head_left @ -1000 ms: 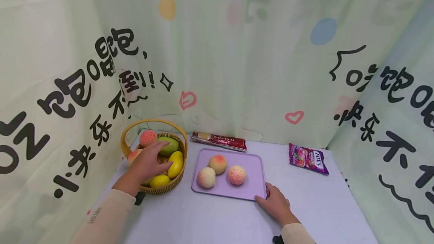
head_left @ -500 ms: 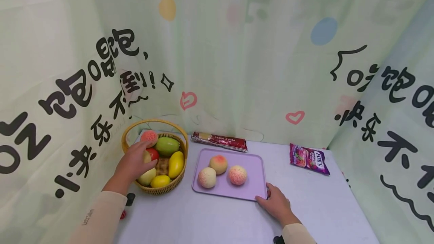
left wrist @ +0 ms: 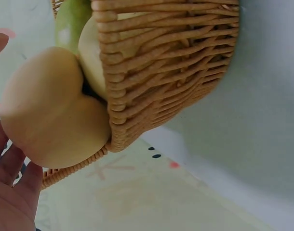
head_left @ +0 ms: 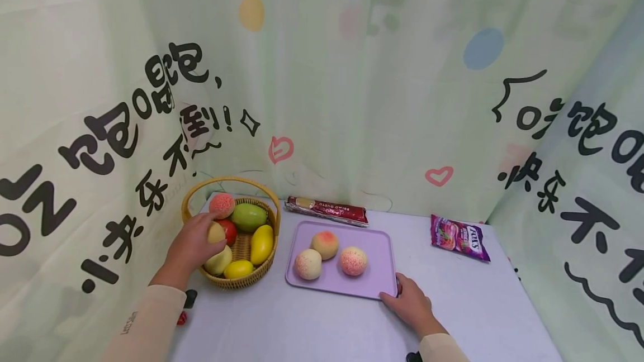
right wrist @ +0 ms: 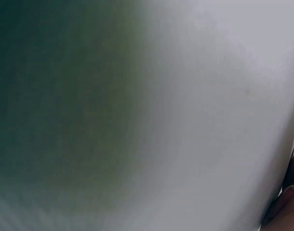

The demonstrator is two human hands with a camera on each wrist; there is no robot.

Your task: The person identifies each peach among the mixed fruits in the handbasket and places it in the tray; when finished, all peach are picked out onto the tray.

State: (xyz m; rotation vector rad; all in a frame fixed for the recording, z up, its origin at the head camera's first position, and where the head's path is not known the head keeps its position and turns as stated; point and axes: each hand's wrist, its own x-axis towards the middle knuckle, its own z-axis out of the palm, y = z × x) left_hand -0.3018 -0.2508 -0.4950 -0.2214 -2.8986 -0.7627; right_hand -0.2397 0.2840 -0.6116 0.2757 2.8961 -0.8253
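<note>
In the head view a wicker basket with a tall handle holds a green mango-shaped fruit, yellow lemons, a red fruit and a pink round fruit. My left hand reaches over its left rim and holds a pale peach, fingers on its far side and thumb nearer me. The wrist view has this peach against the rim. At the lilac tray's near right corner, my right hand grips the edge, thumb on top. Three peach-like fruits lie on the tray.
A long red snack packet lies behind the tray. To the right is a purple candy bag. Printed curtains enclose the white table. A small red wrapped item peeks out beside the left sleeve.
My left hand has drawn back from the basket's middle to its left side and closed round the pale peach, uncovering the red fruit. The right hand stays at the tray corner.
</note>
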